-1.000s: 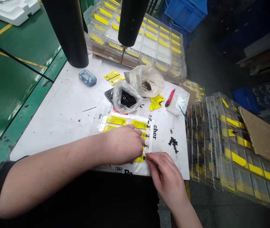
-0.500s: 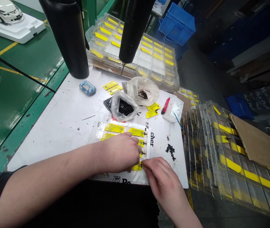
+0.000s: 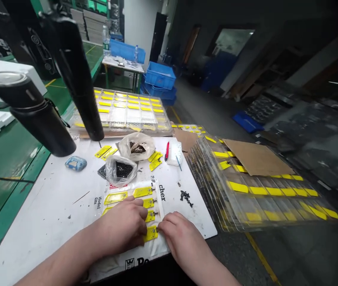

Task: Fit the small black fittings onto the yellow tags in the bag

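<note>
Several flat yellow plastic parts [image 3: 143, 192] lie in rows on a white printed bag [image 3: 160, 198], most of the right-hand ones with a small black piece at the end. Over them rests my left hand [image 3: 125, 222], fingers curled down onto the left end of the nearest yellow part [image 3: 151, 233]; its fingertips are hidden. At that part's right end, my right hand [image 3: 183, 234] pinches a small black piece [image 3: 157, 229], mostly covered by the fingers. Loose black pieces [image 3: 186, 197] lie right of the bag.
Two plastic bags, one of black screws [image 3: 123, 169] and one of dark bits [image 3: 137, 147], stand behind. An electric screwdriver [image 3: 81, 83] hangs near a black flask [image 3: 42, 123]. A red cutter [image 3: 167, 151] lies right; stacked clear trays [image 3: 213, 190] stand beside the table.
The camera view has tilted up and turned right, so the table sits lower and further left. Both hands stay at the same nearest yellow part, with little visible change in grip.
</note>
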The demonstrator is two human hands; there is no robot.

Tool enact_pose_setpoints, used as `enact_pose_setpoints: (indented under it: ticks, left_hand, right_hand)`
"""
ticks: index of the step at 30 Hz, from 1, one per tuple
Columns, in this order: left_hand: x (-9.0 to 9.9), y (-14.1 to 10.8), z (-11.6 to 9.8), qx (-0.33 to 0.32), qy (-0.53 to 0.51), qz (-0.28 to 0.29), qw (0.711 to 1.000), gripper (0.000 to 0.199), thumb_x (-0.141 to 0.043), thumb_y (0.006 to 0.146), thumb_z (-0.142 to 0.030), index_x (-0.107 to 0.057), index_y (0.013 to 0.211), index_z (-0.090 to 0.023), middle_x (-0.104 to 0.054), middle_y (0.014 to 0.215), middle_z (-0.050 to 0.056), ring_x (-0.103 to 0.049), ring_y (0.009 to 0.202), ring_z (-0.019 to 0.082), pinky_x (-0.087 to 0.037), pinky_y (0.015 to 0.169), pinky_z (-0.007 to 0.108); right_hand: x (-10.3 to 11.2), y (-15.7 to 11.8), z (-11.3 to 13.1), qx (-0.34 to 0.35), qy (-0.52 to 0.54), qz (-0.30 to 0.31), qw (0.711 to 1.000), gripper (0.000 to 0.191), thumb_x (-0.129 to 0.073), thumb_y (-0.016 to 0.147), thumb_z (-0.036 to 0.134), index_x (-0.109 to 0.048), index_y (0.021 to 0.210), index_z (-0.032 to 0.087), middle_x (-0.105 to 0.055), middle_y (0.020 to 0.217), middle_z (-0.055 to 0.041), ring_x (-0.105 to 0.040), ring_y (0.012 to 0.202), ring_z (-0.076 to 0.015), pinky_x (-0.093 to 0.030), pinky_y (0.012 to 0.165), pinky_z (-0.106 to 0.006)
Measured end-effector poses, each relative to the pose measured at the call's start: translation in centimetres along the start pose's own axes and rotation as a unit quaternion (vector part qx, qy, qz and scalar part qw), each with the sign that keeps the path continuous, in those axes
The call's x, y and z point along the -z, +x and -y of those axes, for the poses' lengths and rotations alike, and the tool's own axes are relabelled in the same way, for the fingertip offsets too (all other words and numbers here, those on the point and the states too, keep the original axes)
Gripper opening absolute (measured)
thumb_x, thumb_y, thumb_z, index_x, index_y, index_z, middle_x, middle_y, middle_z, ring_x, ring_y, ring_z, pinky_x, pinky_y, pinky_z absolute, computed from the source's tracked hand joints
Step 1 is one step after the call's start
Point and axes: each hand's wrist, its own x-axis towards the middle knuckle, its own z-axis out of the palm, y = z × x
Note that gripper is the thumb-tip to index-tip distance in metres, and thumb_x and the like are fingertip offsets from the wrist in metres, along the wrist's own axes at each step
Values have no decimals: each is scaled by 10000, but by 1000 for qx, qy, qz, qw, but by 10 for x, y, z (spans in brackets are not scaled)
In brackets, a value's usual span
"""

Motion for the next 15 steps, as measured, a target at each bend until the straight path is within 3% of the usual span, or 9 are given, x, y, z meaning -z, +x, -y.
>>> enact_pose_setpoints:
  ticks: [2, 4, 7, 11, 15]
  left_hand:
    - [1, -2, 1, 6, -29, -13, 999, 62, -867, 939, -383, -844, 952, -327, -753, 953, -5, -662, 1005, 222, -452, 889, 392]
    - [4, -5, 3, 8, -51, -35, 998, 80, -855, 947, -398, -847, 983, -327, -740, 958, 10, -662, 999, 226, -459, 858, 379]
    - [13, -10, 9, 9, -68, -77, 995, 150, -771, 1016, -438, -838, 1014, -304, -729, 980, 40, -664, 986, 233, -488, 850, 369]
    - [20, -16, 20, 46, -43, -150, 987, 303, -585, 1126, -447, -823, 1026, -287, -731, 992, 60, -688, 957, 226, -553, 892, 364]
    - [15, -21, 39, 71, 4, -250, 966, 316, -588, 1124, -461, -837, 1026, -293, -751, 974, 59, -737, 936, 219, -621, 841, 301]
  right_hand:
    - [5, -6, -12, -9, 41, -41, 998, 169, -669, 1092, 183, -797, 1125, 289, -760, 1070, -16, -745, 1025, -208, -622, 912, -312]
    - [8, -15, -33, -44, 63, -121, 990, 176, -629, 1131, 279, -785, 1211, 295, -773, 1129, -37, -767, 1036, -207, -639, 936, -312]
    - [9, -30, -71, -114, 30, -234, 965, 267, -550, 1164, 387, -761, 1262, 254, -775, 1212, -104, -785, 1087, -266, -661, 971, -394]
    - [-2, -40, -105, -139, 3, -285, 948, 325, -564, 1143, 422, -763, 1309, 225, -771, 1271, -147, -799, 1117, -316, -680, 964, -448]
    - [-16, -38, -109, -130, -6, -318, 939, 299, -554, 1137, 365, -797, 1248, 232, -782, 1216, -131, -814, 1067, -297, -682, 954, -424]
